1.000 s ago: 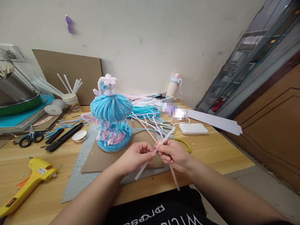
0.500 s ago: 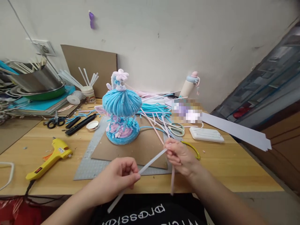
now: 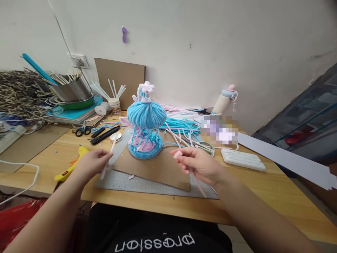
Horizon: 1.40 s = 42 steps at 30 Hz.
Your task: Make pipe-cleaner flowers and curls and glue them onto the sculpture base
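My left hand (image 3: pixel 95 162) pinches a whitish glue stick (image 3: pixel 114 143), tilted upright over the left edge of the grey cutting mat (image 3: pixel 119 182). Partly behind that forearm lies a yellow glue gun (image 3: pixel 63 175). My right hand (image 3: pixel 201 164) is closed around a pale pink chenille stem (image 3: pixel 198 184), whose end hangs below the palm. A small pinkish bit (image 3: pixel 178 154) shows at its fingertips. Between the hands stands a blue and pink chenille carousel-like ornament (image 3: pixel 146 121) on a brown cardboard sheet (image 3: pixel 155 174). A short white piece (image 3: pixel 131 177) rests on the mat.
Scissors (image 3: pixel 83 130), black cutters (image 3: pixel 105 135) and a white lid (image 3: pixel 116 136) lie left of the ornament. Blue stems (image 3: pixel 181 125), pale-handled scissors (image 3: pixel 206 147), a white box (image 3: pixel 243 160) and a bottle (image 3: pixel 223 101) are to the right. A paper cup (image 3: pixel 114 105) holds glue sticks.
My left hand has moved left with the glue stick, away from my right hand, and the stick now points up. My right hand still grips the pink stem. The view has shifted left.
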Available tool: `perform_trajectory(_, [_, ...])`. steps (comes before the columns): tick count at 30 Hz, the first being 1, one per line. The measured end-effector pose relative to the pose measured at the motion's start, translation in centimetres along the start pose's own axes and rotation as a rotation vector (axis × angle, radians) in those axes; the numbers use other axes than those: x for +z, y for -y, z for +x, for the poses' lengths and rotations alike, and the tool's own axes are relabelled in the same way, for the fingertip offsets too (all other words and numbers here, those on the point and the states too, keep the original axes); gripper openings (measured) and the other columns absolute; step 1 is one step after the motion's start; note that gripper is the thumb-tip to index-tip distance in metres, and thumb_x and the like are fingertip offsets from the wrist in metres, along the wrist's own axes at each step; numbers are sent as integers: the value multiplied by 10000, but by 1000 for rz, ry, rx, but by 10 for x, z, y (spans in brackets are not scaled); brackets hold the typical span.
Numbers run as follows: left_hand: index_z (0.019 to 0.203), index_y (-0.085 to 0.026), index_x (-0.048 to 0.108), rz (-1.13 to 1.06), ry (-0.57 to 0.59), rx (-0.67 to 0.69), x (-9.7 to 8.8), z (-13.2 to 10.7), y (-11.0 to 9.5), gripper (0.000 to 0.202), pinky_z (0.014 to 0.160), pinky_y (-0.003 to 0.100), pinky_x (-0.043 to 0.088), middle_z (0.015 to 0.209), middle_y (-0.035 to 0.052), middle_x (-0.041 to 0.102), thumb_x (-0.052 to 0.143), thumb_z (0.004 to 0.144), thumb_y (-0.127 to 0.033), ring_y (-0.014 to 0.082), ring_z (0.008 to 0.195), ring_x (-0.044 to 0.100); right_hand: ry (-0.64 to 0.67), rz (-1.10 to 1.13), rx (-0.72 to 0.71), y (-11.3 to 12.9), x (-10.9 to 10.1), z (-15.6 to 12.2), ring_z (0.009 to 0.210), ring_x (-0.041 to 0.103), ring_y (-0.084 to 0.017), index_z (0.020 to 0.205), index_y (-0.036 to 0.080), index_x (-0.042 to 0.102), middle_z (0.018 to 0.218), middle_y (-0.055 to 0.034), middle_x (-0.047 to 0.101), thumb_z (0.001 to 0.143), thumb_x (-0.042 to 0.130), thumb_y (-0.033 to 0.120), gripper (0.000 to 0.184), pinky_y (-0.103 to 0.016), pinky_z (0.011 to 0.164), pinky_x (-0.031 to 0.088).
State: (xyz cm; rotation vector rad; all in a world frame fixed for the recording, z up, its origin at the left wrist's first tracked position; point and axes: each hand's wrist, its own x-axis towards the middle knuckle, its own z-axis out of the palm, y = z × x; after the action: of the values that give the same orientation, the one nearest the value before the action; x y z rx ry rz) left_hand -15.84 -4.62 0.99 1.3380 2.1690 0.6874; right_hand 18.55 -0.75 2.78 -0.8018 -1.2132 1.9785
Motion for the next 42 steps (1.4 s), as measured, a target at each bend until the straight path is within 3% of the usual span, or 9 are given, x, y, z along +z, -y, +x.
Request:
perform_trajectory(6, [677, -177, 667, 301, -149, 84, 9, 45, -31, 321, 576, 317, 391, 637, 100, 665, 589, 664, -488, 285, 659, 611, 41, 124, 106, -27, -2, 13, 536, 526, -43, 887, 153, 617, 729, -1, 633, 671, 779, 216, 278, -154, 493, 415])
perform_trajectory(11, [885, -180, 633, 169, -500, 174, 27, -1, -61, 345, 645, 329, 408, 899, 115, 651, 448, 802, -459, 270, 803, 583, 63, 138, 117, -34, -7, 11, 557, 539, -33, 817, 134, 610, 779, -8, 638, 666, 767, 196, 227, -135, 498, 421])
perform_trajectory(12, [855, -181, 623, 7, -447, 200, 38, -16, -70, 300, 601, 302, 406, 814, 82, 638, 478, 793, -437, 222, 706, 570, 59, 109, 93, -34, -6, 10, 565, 546, -37, 828, 136, 612, 794, -8, 640, 669, 761, 201, 227, -138, 497, 424])
perform_trajectory(16, [923, -179, 579, -631, 383, 203, 86, -59, -106, 347, 440, 213, 336, 719, 7, 594, 608, 727, -463, 98, 499, 475, -62, -150, -125, -35, -1, 8, 563, 574, -71, 886, 167, 567, 788, -2, 651, 710, 711, 236, 238, -164, 457, 419])
perform_trajectory(18, [891, -164, 576, -707, 569, 239, 100, -62, -119, 351, 449, 200, 359, 687, -8, 584, 672, 696, -439, 74, 487, 458, -128, -280, -240, -35, 0, 8, 548, 575, -80, 878, 180, 530, 735, 16, 637, 738, 676, 233, 209, -172, 446, 420])
perform_trajectory(27, [910, -155, 612, -736, 839, 417, 108, -17, -134, 228, 493, 175, 399, 720, 12, 591, 660, 762, -322, 96, 622, 527, -163, -251, -257, -30, -9, 14, 480, 588, -100, 806, 209, 418, 657, 49, 605, 758, 657, 303, 262, -171, 376, 429])
perform_trajectory(32, [896, -145, 631, -994, 1004, 222, 113, -9, -120, 170, 490, 155, 406, 694, 7, 603, 668, 770, -253, 53, 536, 492, 9, -43, -150, -24, -17, 17, 492, 618, -125, 882, 198, 483, 720, -31, 680, 862, 520, 439, 245, -226, 426, 480])
perform_trajectory(38, [866, -125, 655, -1112, 1058, 52, 110, -7, -114, 145, 445, 129, 409, 668, -1, 574, 670, 774, -236, 28, 469, 480, -11, -435, -516, -27, -18, 11, 631, 581, -105, 959, 217, 664, 885, -42, 625, 824, 618, 240, 145, -241, 543, 484])
perform_trajectory(42, [954, -156, 649, -1137, 1055, 121, 116, -12, -115, 201, 596, 177, 493, 824, 44, 643, 667, 784, -261, 100, 698, 608, -197, -353, -533, -36, -15, 15, 592, 580, -123, 890, 206, 693, 705, -23, 637, 852, 589, 275, 130, -258, 531, 475])
